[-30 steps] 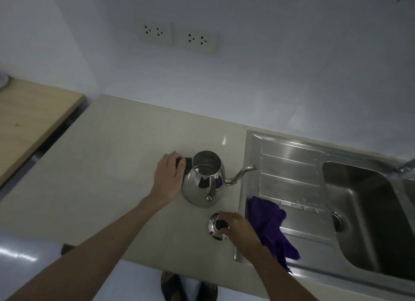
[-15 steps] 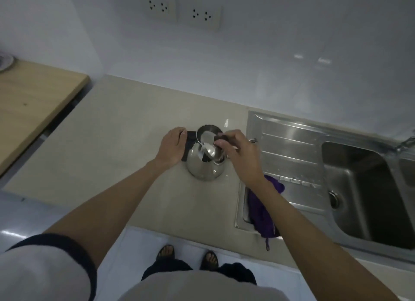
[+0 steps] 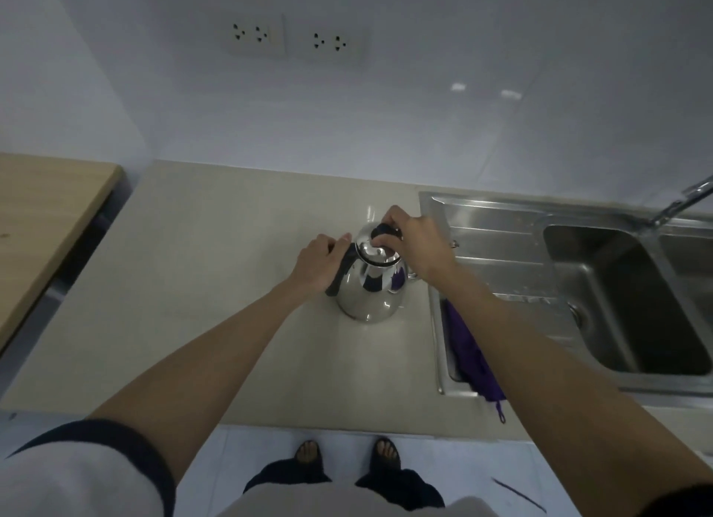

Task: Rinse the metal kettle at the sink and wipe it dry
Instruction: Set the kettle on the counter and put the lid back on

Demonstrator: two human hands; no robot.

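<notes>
Two hands on the metal kettle (image 3: 371, 291) here, and it stands upright on the beige surface (image 3: 216, 285), just left of the steel sink unit (image 3: 501, 246). The left hand (image 3: 320, 264) has its grip wrapped around the kettle's dark handle (image 3: 341, 273), fingers curled shut on it at the kettle's left side. The right hand (image 3: 418, 246) comes in from above and right, its grip pinched together on the black knob (image 3: 384, 230) of the lid (image 3: 376, 252), and the lid sits on the kettle's mouth. Whether it is fully seated cannot be told from this angle. The spout is mostly hidden behind the right wrist.

Over on the drainboard, a purple cloth (image 3: 472, 352) lies along the near left corner, its loop hanging over the front edge. The basin (image 3: 625, 300) sits further right with the tap (image 3: 683, 202) angled over it. Two wall sockets (image 3: 293, 40) sit on the white wall behind, and a wooden top (image 3: 46, 208) lies off to the left.
</notes>
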